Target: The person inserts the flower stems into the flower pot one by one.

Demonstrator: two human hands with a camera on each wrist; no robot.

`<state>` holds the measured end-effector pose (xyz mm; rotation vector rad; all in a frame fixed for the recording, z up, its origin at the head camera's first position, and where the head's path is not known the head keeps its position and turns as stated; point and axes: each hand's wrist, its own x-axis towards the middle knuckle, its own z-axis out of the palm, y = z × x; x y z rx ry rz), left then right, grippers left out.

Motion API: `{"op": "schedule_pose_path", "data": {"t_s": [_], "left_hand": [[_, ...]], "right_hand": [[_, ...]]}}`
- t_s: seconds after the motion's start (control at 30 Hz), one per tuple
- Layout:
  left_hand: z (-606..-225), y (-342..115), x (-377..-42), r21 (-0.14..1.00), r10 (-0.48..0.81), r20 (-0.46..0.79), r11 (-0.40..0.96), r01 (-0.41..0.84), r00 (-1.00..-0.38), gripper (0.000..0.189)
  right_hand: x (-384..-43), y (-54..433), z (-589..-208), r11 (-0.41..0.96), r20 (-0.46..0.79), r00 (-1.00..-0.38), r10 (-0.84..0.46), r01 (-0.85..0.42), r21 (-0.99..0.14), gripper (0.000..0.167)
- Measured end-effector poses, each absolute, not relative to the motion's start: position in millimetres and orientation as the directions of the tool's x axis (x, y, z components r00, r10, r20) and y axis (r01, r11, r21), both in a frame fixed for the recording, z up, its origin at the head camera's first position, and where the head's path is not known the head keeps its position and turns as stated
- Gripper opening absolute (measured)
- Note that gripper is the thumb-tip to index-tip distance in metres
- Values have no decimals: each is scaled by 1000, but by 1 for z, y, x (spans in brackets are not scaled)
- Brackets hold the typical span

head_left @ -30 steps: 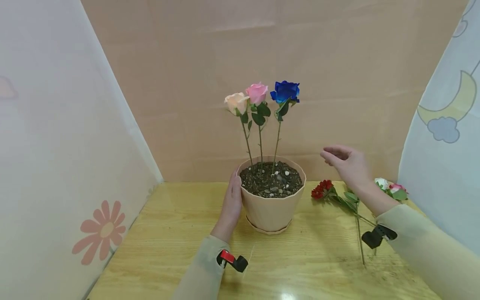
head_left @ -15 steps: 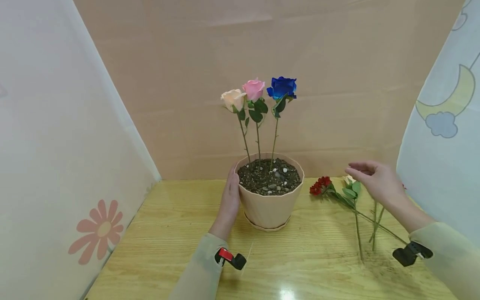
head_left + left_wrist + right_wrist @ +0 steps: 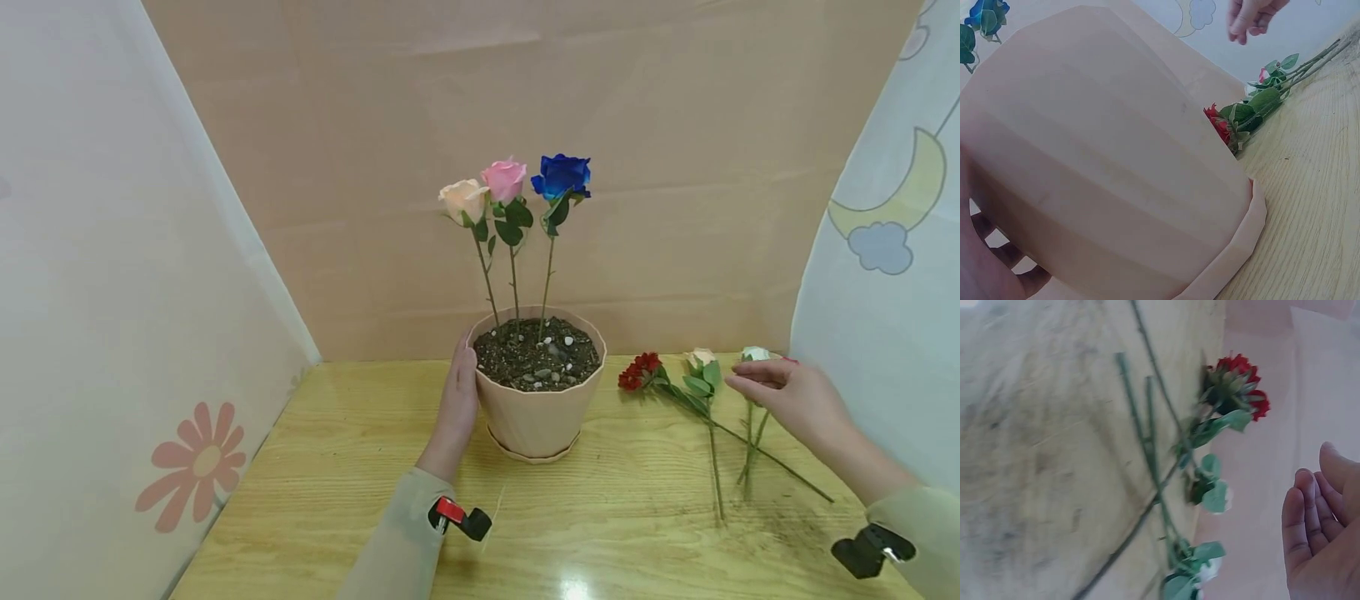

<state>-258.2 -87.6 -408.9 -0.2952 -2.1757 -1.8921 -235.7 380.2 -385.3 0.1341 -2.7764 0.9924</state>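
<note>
A pale peach flower pot full of dark soil stands on its saucer. Upright in the soil are a cream rose, a pink rose and a blue rose. My left hand rests along the pot's left side, its fingers lying against the wall. To the right, my right hand hovers over the loose flowers with nothing in it; its fingers bend loosely and the thumb stands apart in the right wrist view. Nearest below it lies a white rose, its stem partly hidden by the hand.
A red flower and a peach rose lie on the wooden table, their stems crossing. Soil crumbs are scattered at right. A beige backdrop closes off the back, with pale printed sheets at the sides.
My right hand has moved right and down, from beside the pot to over the loose flowers. My left hand has stayed on the pot. The head view has shifted slightly.
</note>
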Motion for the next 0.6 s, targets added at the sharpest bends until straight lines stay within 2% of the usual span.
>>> {"op": "schedule_pose_path", "data": {"t_s": [0.37, 0.6], "left_hand": [[-409, -88, -259, 944, -1, 307, 130, 304, -952, 60], [-409, -88, -259, 945, 1, 307, 121, 305, -952, 60]], "right_hand": [[-228, 398, -414, 800, 62, -997, -49, -76, -595, 59], [-226, 403, -429, 808, 35, -997, -67, -75, -585, 59]]}}
